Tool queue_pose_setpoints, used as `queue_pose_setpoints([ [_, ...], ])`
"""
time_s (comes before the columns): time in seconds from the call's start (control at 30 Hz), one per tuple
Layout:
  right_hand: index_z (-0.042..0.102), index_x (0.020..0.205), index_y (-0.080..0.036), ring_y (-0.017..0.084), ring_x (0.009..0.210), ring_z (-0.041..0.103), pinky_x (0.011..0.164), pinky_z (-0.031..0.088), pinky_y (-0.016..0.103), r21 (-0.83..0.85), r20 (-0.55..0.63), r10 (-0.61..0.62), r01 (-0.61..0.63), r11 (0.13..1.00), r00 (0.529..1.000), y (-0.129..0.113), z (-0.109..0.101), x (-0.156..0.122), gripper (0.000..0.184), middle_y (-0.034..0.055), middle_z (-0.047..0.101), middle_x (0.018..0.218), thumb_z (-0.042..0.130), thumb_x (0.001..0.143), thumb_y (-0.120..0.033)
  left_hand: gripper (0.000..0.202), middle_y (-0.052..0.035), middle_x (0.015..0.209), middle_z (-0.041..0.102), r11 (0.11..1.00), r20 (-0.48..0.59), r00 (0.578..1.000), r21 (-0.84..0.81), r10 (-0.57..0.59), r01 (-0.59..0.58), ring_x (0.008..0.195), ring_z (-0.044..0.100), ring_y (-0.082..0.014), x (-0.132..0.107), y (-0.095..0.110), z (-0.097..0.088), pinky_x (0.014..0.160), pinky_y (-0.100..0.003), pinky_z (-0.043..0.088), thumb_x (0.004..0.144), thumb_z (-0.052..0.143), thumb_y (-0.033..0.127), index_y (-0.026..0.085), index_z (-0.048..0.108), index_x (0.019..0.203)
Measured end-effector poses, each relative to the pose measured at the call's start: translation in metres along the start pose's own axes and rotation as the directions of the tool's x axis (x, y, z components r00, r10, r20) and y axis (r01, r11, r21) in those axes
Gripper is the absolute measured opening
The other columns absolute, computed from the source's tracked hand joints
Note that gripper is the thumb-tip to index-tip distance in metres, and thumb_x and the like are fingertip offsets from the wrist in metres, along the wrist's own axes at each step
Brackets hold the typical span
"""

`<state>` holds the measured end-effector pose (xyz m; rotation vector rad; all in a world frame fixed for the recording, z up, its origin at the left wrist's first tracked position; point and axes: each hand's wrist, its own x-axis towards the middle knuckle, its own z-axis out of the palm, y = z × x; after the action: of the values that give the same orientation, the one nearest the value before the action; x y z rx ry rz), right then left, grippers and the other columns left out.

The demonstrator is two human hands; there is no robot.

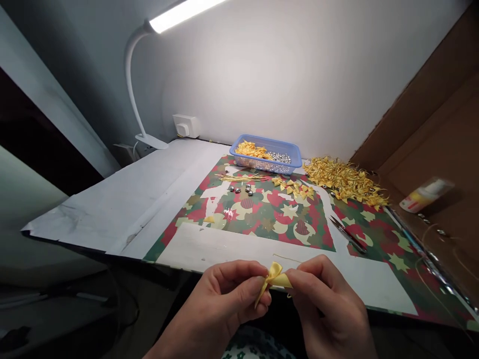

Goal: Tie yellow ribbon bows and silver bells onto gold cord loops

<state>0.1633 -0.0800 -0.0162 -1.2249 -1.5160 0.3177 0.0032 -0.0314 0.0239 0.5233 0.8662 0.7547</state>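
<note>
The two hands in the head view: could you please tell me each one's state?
Left hand: closed, holding the shiny yellow ribbon bow near its middle.
Right hand: closed, pinching the same bow's right side.

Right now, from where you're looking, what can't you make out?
All in the head view:
Yellow bow: partly hidden by the fingers and thumbs of the left hand and right hand.
Lamp: its far end is cut off by the top edge.
Bottle: its label is too blurred to read.
Yellow pile: pieces too small and tangled to count; upper ones hide those beneath.
</note>
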Motion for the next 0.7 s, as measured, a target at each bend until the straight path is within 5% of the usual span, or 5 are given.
queue_pose_setpoints([
  [0.37,0.076,0.094,-0.031,0.012,0.068,0.050,0.060,0.039,0.024,0.305,0.163,0.215,-0.256,0.917,0.963,0.019,0.004,-0.008,0.019,-0.0017,0.050,0.079,0.060,0.096,-0.021,0.024,-0.0012,0.065,0.075,1.000,0.066,0.998,-0.018,-0.024,0.025,0.058,0.064,-0.0073,0.000,-0.001,-0.004,0.058,-0.013,0.054,0.062,0.097,0.028,0.014,0.083,0.075],
  [0.7,0.077,0.100,-0.035,0.012,0.066,0.048,0.058,0.036,0.024,0.213,0.149,0.161,-0.191,0.958,0.976,0.018,-0.002,-0.006,0.026,-0.0022,0.049,0.079,0.058,0.096,-0.017,0.025,-0.0012,0.067,0.077,0.998,0.014,1.000,0.056,0.011,-0.012,0.059,0.066,-0.0086,-0.003,0.000,-0.003,0.058,-0.014,0.055,0.063,0.097,0.032,0.015,0.083,0.075],
])
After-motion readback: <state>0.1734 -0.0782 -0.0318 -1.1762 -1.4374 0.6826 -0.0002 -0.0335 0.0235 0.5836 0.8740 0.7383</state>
